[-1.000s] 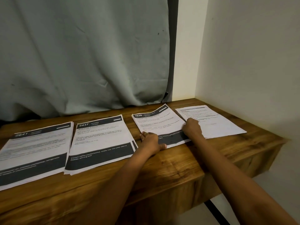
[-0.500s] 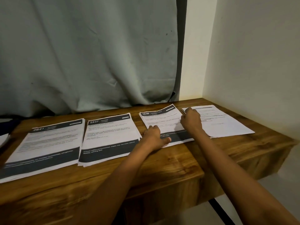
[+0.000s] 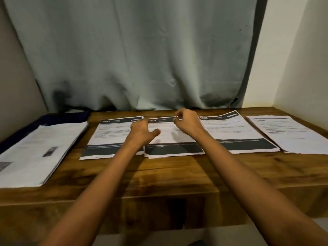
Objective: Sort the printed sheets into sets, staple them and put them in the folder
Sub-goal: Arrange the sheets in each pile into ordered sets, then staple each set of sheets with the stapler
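Several stacks of printed sheets lie in a row on the wooden desk (image 3: 177, 174). From the left these are a thick white stack (image 3: 35, 153), the 2641 stack (image 3: 108, 137), the 2437 stack (image 3: 174, 146), a third dark-banded stack (image 3: 234, 134) and a plain white stack (image 3: 287, 134). My left hand (image 3: 142, 133) hovers over the seam between the 2641 and 2437 stacks, thumb spread, holding nothing. My right hand (image 3: 188, 121) is above the top edge of the 2437 stack with loosely curled fingers. No sheet is visibly held. A dark blue folder (image 3: 16, 134) shows under the thick stack.
A grey curtain (image 3: 133, 59) hangs right behind the desk. White walls (image 3: 301, 68) close the right corner. The desk's front edge runs below the stacks, with bare wood between it and the papers.
Both hands left the third dark-banded stack and moved left to the 2437 stack. The view swung left, bringing the thick white stack and the blue folder into sight.
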